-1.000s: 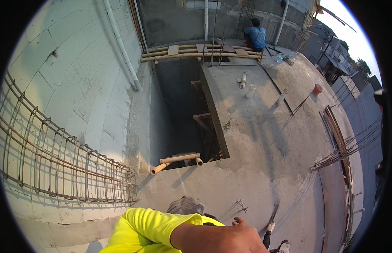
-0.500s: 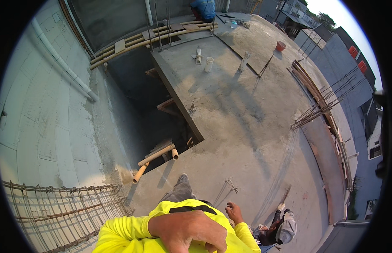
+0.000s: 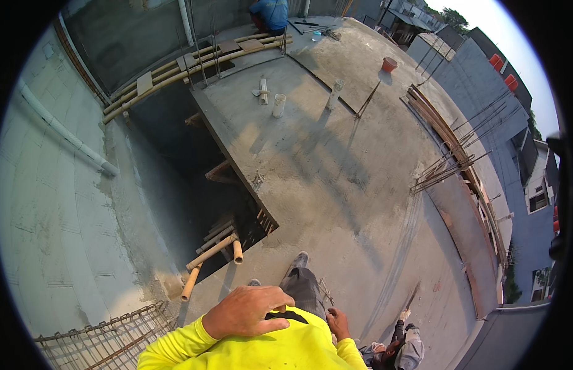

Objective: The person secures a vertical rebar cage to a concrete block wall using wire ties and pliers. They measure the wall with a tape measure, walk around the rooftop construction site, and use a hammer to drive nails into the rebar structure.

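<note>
Two bare hands, with one bright yellow long-sleeved shirt (image 3: 274, 348), worn on the torso at lower centre. Left hand (image 3: 246, 310): raised before the chest, back upward, fingers bent, thumb parted from them with yellow cloth showing between; contact with the shirt cannot be told. Right hand (image 3: 338, 323): at the wearer's right side, beside the shirt, fingers loosely bent, palm hidden; whether it grips anything cannot be told. One black band (image 3: 292, 316), across the shirt, just beside the left fingertips. One pair of dark grey trousers (image 3: 304, 290), below the shirt; one shoe (image 3: 300, 258) forward on the grey concrete slab (image 3: 373, 246). One bamboo frame (image 3: 215, 250) of short poles, at the near end of a dark rectangular opening (image 3: 175, 166). One rebar cage (image 3: 107, 339), lower left, by a pale block wall (image 3: 40, 203) bearing a long white pipe (image 3: 67, 135). One co-worker in a grey cap (image 3: 412, 346), lower right, a pale-covered hand at the lower end of a thin strip (image 3: 413, 296), its kind too small to tell. Two upright pipe stubs (image 3: 279, 105), beyond the opening's right edge, near one pale pipe piece (image 3: 263, 92). One red bucket (image 3: 389, 64), farther back. Several long planks (image 3: 444, 126) along the right edge, with a bundle of bare rods (image 3: 444, 172) across them. Several bamboo poles (image 3: 169, 79) spanning the opening's far end, pale boards (image 3: 144, 83) laid over them. One person in a blue shirt (image 3: 272, 12), low beside the poles, partly cut off by the upper rim.
</note>
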`<control>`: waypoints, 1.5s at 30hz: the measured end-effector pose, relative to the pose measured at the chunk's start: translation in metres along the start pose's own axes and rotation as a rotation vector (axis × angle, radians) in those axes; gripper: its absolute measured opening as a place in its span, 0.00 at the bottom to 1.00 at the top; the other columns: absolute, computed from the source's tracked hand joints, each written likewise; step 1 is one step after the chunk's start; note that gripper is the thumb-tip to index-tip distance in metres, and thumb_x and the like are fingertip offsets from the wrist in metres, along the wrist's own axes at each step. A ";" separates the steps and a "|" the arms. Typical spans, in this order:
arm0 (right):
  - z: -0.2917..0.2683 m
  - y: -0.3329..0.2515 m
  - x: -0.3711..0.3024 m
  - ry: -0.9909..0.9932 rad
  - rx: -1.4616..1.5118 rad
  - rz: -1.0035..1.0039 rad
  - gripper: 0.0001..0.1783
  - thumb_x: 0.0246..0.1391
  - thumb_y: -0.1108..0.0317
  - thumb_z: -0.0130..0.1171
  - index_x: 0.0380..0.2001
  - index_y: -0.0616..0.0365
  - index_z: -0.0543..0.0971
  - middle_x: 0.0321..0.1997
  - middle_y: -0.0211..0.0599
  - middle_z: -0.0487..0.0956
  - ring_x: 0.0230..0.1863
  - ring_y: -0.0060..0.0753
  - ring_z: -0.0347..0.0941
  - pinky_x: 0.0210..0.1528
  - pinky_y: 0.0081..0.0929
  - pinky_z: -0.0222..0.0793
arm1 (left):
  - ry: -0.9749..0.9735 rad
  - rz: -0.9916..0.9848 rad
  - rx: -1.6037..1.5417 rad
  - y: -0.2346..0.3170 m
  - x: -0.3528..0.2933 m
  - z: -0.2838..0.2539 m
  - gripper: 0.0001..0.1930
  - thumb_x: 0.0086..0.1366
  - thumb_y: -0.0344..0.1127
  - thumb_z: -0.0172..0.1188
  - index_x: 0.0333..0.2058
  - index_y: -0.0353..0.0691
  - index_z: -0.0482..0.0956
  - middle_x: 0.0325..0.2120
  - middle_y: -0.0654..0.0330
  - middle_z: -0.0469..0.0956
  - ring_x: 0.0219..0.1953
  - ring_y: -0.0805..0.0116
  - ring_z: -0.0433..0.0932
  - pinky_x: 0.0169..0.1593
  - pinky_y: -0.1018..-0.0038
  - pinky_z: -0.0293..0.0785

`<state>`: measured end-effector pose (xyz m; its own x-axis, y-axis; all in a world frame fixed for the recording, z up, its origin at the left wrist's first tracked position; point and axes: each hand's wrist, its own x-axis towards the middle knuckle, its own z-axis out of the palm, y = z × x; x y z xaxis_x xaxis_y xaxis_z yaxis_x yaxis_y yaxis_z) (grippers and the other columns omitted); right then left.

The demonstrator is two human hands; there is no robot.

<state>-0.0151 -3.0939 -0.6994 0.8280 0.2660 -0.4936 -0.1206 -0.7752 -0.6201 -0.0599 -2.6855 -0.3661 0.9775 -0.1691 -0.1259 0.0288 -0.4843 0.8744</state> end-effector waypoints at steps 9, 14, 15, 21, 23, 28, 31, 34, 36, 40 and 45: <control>-0.094 0.000 0.156 -0.077 -0.042 -0.004 0.21 0.50 0.65 0.57 0.45 0.67 0.81 0.41 0.58 0.83 0.43 0.53 0.82 0.48 0.39 0.77 | 0.105 -0.146 0.119 -0.014 0.163 -0.040 0.19 0.62 0.46 0.63 0.46 0.39 0.80 0.37 0.55 0.83 0.38 0.59 0.82 0.42 0.69 0.78; -0.176 -0.019 0.289 -0.081 -0.024 0.000 0.20 0.50 0.66 0.59 0.46 0.67 0.80 0.40 0.55 0.84 0.39 0.47 0.83 0.45 0.37 0.78 | 0.237 -0.224 0.045 -0.007 0.233 -0.061 0.19 0.62 0.45 0.64 0.45 0.39 0.81 0.37 0.55 0.83 0.37 0.61 0.83 0.43 0.70 0.78; -0.188 -0.023 0.315 -0.061 0.014 -0.014 0.20 0.51 0.66 0.59 0.46 0.67 0.80 0.40 0.55 0.84 0.39 0.47 0.83 0.45 0.36 0.78 | 0.244 -0.259 0.039 -0.007 0.243 -0.064 0.19 0.61 0.45 0.64 0.45 0.39 0.81 0.37 0.54 0.83 0.37 0.61 0.83 0.43 0.70 0.78; -0.207 -0.102 0.452 -0.036 0.104 -0.102 0.21 0.52 0.65 0.59 0.47 0.66 0.79 0.42 0.55 0.84 0.42 0.47 0.83 0.46 0.37 0.78 | 0.277 -0.403 0.005 -0.024 0.301 -0.093 0.19 0.61 0.44 0.64 0.45 0.38 0.81 0.37 0.54 0.84 0.37 0.61 0.83 0.43 0.70 0.79; -0.197 -0.144 0.482 -0.076 0.075 -0.128 0.20 0.53 0.65 0.58 0.47 0.65 0.79 0.43 0.55 0.84 0.43 0.49 0.82 0.48 0.38 0.77 | 0.288 -0.397 -0.028 -0.038 0.328 -0.110 0.19 0.60 0.43 0.64 0.45 0.38 0.81 0.37 0.54 0.84 0.37 0.60 0.83 0.43 0.69 0.79; -0.176 -0.250 0.525 -0.275 -0.128 -0.172 0.23 0.54 0.65 0.58 0.52 0.64 0.78 0.49 0.53 0.82 0.49 0.51 0.81 0.53 0.38 0.75 | 0.276 -0.389 -0.060 -0.091 0.409 -0.183 0.18 0.60 0.43 0.63 0.44 0.38 0.81 0.36 0.54 0.84 0.36 0.59 0.83 0.42 0.68 0.78; -0.193 -0.294 0.553 -0.358 -0.211 -0.089 0.23 0.56 0.64 0.58 0.53 0.64 0.77 0.51 0.54 0.81 0.52 0.50 0.79 0.55 0.37 0.74 | 0.298 -0.361 0.015 -0.113 0.451 -0.247 0.17 0.60 0.42 0.63 0.44 0.38 0.81 0.36 0.54 0.83 0.36 0.60 0.83 0.43 0.68 0.79; -0.218 -0.320 0.600 -0.275 -0.232 -0.090 0.23 0.56 0.65 0.58 0.53 0.65 0.77 0.50 0.54 0.82 0.50 0.49 0.80 0.53 0.36 0.75 | 0.384 -0.341 -0.014 -0.122 0.483 -0.314 0.17 0.60 0.42 0.62 0.44 0.38 0.81 0.36 0.54 0.83 0.36 0.61 0.83 0.43 0.68 0.79; -0.234 -0.327 0.630 -0.184 -0.174 -0.076 0.22 0.56 0.65 0.58 0.52 0.67 0.77 0.48 0.54 0.82 0.48 0.46 0.82 0.50 0.34 0.77 | 0.400 -0.354 0.026 -0.127 0.503 -0.353 0.17 0.59 0.42 0.62 0.43 0.37 0.81 0.36 0.54 0.83 0.36 0.60 0.84 0.43 0.69 0.79; -0.247 -0.347 0.681 -0.042 0.008 -0.045 0.21 0.56 0.67 0.57 0.49 0.70 0.78 0.45 0.53 0.83 0.43 0.39 0.83 0.43 0.31 0.79 | 0.460 -0.327 0.060 -0.143 0.549 -0.412 0.15 0.56 0.39 0.62 0.39 0.36 0.82 0.34 0.53 0.83 0.33 0.61 0.84 0.41 0.70 0.79; -0.232 -0.383 0.739 -0.224 -0.169 -0.027 0.24 0.57 0.60 0.57 0.50 0.69 0.78 0.49 0.55 0.82 0.48 0.51 0.81 0.49 0.37 0.76 | 0.542 -0.392 -0.021 -0.174 0.608 -0.452 0.14 0.54 0.35 0.60 0.36 0.33 0.82 0.29 0.55 0.83 0.30 0.64 0.83 0.38 0.73 0.79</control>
<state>0.7704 -2.7338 -0.6852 0.6860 0.3934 -0.6120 0.0088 -0.8456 -0.5338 0.6234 -2.3165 -0.3829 0.8602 0.4739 -0.1881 0.4022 -0.4039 0.8217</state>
